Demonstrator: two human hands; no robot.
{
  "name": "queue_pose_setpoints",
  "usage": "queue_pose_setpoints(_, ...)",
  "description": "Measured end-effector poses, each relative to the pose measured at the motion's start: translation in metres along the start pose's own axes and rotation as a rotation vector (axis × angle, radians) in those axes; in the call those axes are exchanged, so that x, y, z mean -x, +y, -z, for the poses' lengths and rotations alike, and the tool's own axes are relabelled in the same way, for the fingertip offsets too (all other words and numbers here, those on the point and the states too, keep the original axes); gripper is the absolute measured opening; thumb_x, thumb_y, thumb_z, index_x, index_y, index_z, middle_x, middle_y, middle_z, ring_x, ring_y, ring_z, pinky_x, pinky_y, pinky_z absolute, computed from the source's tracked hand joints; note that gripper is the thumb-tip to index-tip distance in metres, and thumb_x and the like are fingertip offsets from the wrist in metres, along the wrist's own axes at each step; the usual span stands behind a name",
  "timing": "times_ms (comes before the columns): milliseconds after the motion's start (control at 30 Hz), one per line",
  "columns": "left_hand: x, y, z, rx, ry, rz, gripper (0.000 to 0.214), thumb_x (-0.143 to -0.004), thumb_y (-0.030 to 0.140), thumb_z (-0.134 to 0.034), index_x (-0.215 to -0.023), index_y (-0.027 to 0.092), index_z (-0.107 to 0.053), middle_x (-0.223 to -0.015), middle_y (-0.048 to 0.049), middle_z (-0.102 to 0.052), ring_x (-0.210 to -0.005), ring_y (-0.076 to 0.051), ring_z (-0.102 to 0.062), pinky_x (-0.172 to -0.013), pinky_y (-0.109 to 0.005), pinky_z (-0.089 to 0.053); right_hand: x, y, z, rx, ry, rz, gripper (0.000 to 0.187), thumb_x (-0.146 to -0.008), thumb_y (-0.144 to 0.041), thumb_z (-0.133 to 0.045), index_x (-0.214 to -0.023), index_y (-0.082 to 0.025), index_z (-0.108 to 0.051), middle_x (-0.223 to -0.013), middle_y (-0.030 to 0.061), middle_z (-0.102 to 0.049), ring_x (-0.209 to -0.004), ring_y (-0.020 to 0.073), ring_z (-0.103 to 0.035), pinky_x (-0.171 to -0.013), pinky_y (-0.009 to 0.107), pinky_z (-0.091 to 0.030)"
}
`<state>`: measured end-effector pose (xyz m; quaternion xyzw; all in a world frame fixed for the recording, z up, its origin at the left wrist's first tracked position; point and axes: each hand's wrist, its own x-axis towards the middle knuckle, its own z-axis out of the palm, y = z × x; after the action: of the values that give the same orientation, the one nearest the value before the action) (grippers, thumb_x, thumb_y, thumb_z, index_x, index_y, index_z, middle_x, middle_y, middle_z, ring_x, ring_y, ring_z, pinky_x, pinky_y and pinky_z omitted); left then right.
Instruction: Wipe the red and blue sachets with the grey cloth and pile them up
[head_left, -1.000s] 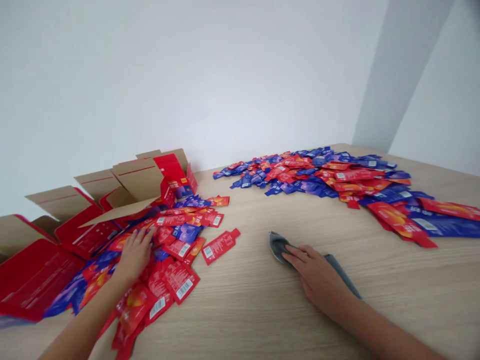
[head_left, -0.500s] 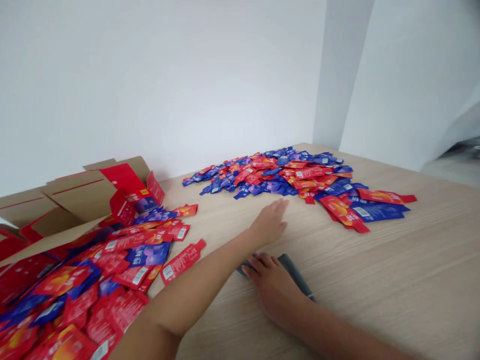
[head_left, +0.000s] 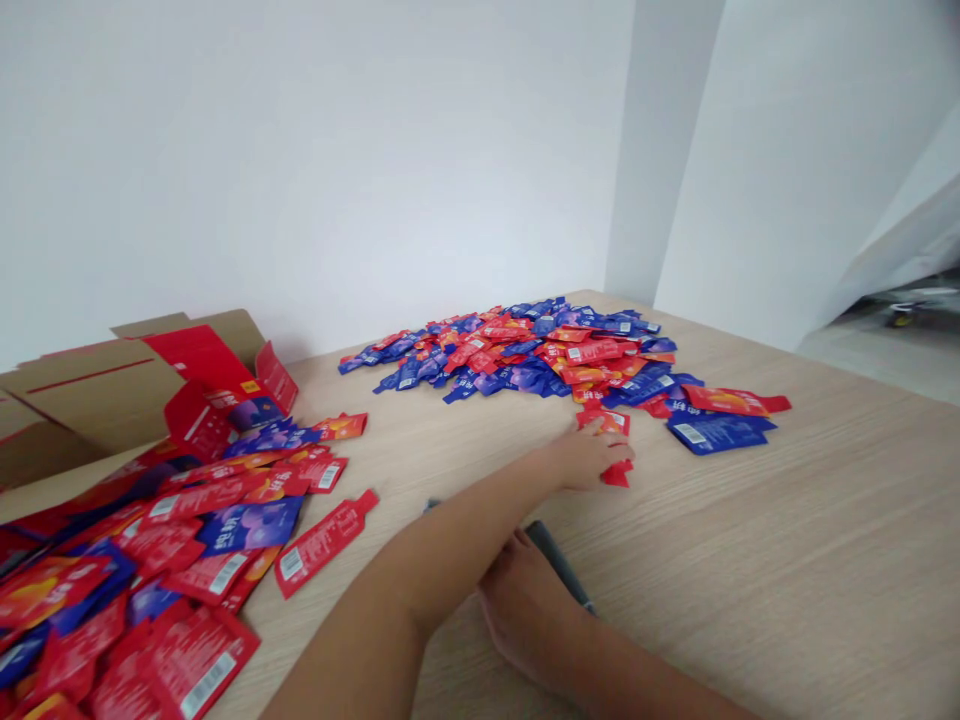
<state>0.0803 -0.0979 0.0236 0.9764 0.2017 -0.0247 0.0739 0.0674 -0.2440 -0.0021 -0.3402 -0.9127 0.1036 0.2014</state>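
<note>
The fingers of your left hand (head_left: 587,460) pinch a small red foil sachet (head_left: 616,474) at the near edge of the far red-and-blue sachet heap (head_left: 525,355). Your right hand (head_left: 525,600) lies flat (fingers partly hidden) on a grey cloth (head_left: 564,570). More sachets (head_left: 225,500) lie before the open red-and-brown cardboard box (head_left: 112,385); what is inside it cannot be told

A red sachet (head_left: 604,421) with an orange print is seen lying flat on the bench (head_left: 750,560), at the near edge of the far pile (head_left: 525,355), partly covered by the left hand (head_left: 581,462). A dark grey cloth (head_left: 564,566) is laid flat closer in, pressed under the right hand (head_left: 529,610).
</note>
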Motion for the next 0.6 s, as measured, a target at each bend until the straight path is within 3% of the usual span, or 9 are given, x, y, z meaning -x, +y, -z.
queue_pose_setpoints(67,0.046,-0.013,-0.003,0.041,0.03,-0.042,0.052,-0.069,0.001,-0.049,-0.12,0.008,-0.05,-0.137,-0.0165,-0.04,-0.13,-0.026,-0.03,-0.108,-0.047,-0.021,-0.002,-0.002,0.003,-0.021,-0.028,-0.023,0.034,-0.081,-0.021,-0.054,-0.114,-0.02,-0.057,-0.12,0.0068,-0.057,-0.11,0.026,-0.048,-0.091,0.041,-0.042)
queue_pose_setpoints(200,0.14,-0.024,-0.012,0.305,0.218,0.114,0.052,-0.069,-0.001,-0.041,-0.116,0.015,-0.055,-0.136,-0.01,-0.044,-0.13,-0.021,-0.033,-0.106,-0.043,-0.027,-0.003,-0.003,0.009,-0.09,-0.051,-0.053,0.042,-0.075,-0.008,-0.047,-0.113,-0.02,-0.061,-0.119,0.0057,-0.059,-0.11,0.0233,-0.047,-0.092,0.038,-0.04)
queue_pose_setpoints(300,0.194,-0.012,-0.015,0.572,0.513,0.244,0.039,-0.077,0.004,-0.036,-0.1,0.018,-0.064,-0.122,-0.0071,-0.058,-0.118,-0.016,-0.049,-0.104,-0.038,-0.032,-0.002,-0.002,0.011,-0.256,0.022,-0.016,0.045,-0.07,-0.001,-0.043,-0.103,-0.021,-0.066,-0.107,0.0045,-0.065,-0.104,0.019,-0.051,-0.091,0.033,-0.042)
queue_pose_setpoints(433,0.24,0.019,-0.019,0.911,0.848,0.433,0.024,-0.079,0.013,-0.045,-0.089,0.016,-0.067,-0.105,-0.0073,-0.067,-0.105,-0.018,-0.058,-0.097,-0.038,-0.04,0.004,-0.007,0.022,-0.503,0.288,0.041,0.034,-0.071,-0.004,-0.042,-0.085,-0.023,-0.067,-0.092,0.0041,-0.067,-0.089,0.018,-0.058,-0.079,0.034,-0.047)
queue_pose_setpoints(500,0.257,0.037,-0.026,1.027,0.873,0.491,0.019,-0.075,0.012,-0.049,-0.081,0.016,-0.067,-0.103,-0.007,-0.068,-0.1,-0.02,-0.061,-0.092,-0.038,-0.044,0.008,-0.011,0.03,-0.557,0.424,0.03,0.029,-0.076,-0.008,-0.042,-0.083,-0.024,-0.064,-0.09,0.0046,-0.066,-0.087,0.0189,-0.058,-0.076,0.035,-0.048)
queue_pose_setpoints(600,0.276,0.06,-0.04,1.026,0.725,0.494,0.019,-0.07,0.009,-0.049,-0.064,0.017,-0.066,-0.091,-0.0056,-0.07,-0.095,-0.02,-0.062,-0.088,-0.037,-0.046,0.009,-0.014,0.037,-0.533,0.539,-0.066,0.023,-0.081,-0.014,-0.043,-0.087,-0.024,-0.062,-0.094,0.0058,-0.063,-0.092,0.0206,-0.057,-0.078,0.036,-0.047)
